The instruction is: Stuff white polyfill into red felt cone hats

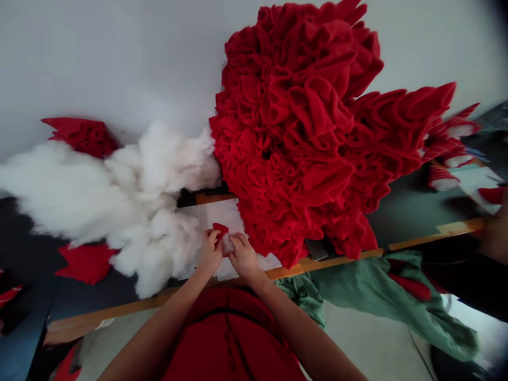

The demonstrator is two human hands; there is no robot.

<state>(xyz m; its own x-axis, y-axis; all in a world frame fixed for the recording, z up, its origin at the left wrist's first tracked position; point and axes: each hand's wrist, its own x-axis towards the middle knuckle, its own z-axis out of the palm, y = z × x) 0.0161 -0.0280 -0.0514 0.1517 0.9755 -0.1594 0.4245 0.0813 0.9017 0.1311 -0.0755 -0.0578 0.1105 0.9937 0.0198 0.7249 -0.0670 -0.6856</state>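
Note:
My left hand (211, 250) pinches a small red fabric piece (220, 228) over a white sheet (227, 271) on the table. Close beside it, my right hand (242, 253) has its fingers closed on a small tuft of white stuffing (227, 244), which touches the red piece. Just left of my hands spreads a big heap of fluffy white stuffing (91, 185). To the right rises a tall pile of red fabric pieces (289, 127), its lower edge near my right hand.
Red fabric pieces (89, 263) lie around the stuffing. Green cloth (357, 286) hangs at the table's front edge. Red striped pieces with white ends (444, 177) lie at the far right, near another person's hand (498, 233). A wall (119, 58) stands behind the table.

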